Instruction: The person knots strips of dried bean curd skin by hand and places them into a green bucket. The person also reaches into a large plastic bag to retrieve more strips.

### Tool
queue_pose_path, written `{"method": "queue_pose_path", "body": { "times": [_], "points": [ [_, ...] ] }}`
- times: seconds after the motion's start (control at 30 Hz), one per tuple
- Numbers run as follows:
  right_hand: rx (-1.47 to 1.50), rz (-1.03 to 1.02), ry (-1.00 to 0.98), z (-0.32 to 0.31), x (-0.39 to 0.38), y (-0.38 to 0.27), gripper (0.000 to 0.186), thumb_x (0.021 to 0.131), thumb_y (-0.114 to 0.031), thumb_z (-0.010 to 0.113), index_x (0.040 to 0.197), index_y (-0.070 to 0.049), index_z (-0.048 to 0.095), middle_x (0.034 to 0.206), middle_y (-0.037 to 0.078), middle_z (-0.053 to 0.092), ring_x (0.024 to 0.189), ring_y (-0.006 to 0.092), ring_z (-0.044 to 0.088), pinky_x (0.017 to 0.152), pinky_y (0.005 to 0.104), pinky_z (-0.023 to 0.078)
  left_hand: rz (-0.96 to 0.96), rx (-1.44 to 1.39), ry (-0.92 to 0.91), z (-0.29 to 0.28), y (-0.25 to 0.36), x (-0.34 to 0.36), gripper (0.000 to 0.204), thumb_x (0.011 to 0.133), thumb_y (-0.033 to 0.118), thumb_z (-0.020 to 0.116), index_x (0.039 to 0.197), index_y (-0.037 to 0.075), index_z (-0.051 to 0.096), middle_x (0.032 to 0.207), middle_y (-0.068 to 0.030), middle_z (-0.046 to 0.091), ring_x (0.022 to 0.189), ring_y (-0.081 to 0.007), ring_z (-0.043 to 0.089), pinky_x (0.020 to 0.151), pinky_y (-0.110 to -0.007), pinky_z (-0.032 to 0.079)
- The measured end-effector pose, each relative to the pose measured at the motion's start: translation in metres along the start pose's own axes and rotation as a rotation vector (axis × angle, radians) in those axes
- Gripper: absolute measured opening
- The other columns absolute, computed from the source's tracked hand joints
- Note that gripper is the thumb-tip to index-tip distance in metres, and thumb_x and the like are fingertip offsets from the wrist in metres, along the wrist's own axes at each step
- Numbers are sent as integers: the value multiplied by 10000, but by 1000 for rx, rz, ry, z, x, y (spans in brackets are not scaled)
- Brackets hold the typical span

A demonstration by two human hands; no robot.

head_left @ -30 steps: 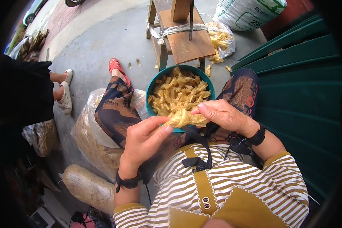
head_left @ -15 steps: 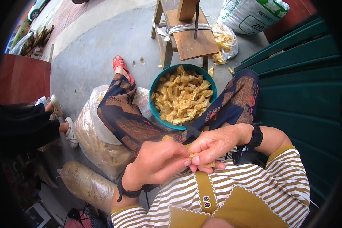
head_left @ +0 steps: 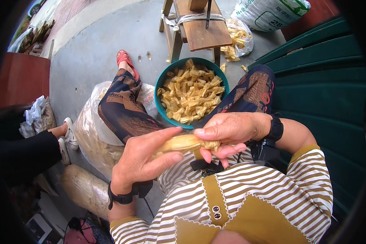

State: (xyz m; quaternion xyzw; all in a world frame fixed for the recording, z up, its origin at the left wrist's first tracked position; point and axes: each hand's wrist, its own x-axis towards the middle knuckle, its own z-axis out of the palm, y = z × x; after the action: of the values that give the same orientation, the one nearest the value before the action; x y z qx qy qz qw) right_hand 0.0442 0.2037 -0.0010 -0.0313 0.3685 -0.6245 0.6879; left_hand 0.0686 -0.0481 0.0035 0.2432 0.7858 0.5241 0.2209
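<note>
Right hand [head_left: 236,128] pinched on a yellow strip [head_left: 181,142] — left hand [head_left: 137,158] half-open around it — teal tub rim [head_left: 160,106] just beyond.

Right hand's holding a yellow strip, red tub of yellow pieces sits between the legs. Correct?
Wrong colour: the tub is teal, not red, as the head view shows. The rest stands: the right hand holds a yellow strip, and the tub of yellow pieces sits between the legs.
</note>
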Motion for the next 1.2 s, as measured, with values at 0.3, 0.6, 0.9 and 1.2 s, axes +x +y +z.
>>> {"method": "queue_pose_path", "body": {
  "times": [0.3,0.6,0.9,1.2],
  "points": [
    [-136,-244,303,-26,-8,-12,766,976,-546,161,1053,73,606,875,175,673,784,223,673,739,300,542,-288,-242,-96,-12,3,24,193,905,136,590,956,-40,651,668,-24,584,615,-68,518,560,-236,437],
    [-935,-321,330,0,-5,-6,329,923,-334,552,904,-12,617,626,45,561,570,105,517,513,275,421,22,325,20,6,18,16,269,802,250,689,987,60,646,784,-142,633,698,-311,634,612,-357,496],
    [-741,-295,97,-4,-14,23,373,985,-373,431,868,-43,559,658,56,544,583,161,522,549,311,430,286,280,-141,23,26,23,93,756,90,670,794,47,598,596,-86,534,533,-279,565,476,-363,433],
    [-658,-145,178,-5,-31,28,372,982,-340,458,824,-29,585,621,43,502,585,123,472,540,288,395,36,91,-162,31,11,10,227,801,176,713,945,13,647,710,-107,627,588,-232,618,529,-296,475]
  ]
}}
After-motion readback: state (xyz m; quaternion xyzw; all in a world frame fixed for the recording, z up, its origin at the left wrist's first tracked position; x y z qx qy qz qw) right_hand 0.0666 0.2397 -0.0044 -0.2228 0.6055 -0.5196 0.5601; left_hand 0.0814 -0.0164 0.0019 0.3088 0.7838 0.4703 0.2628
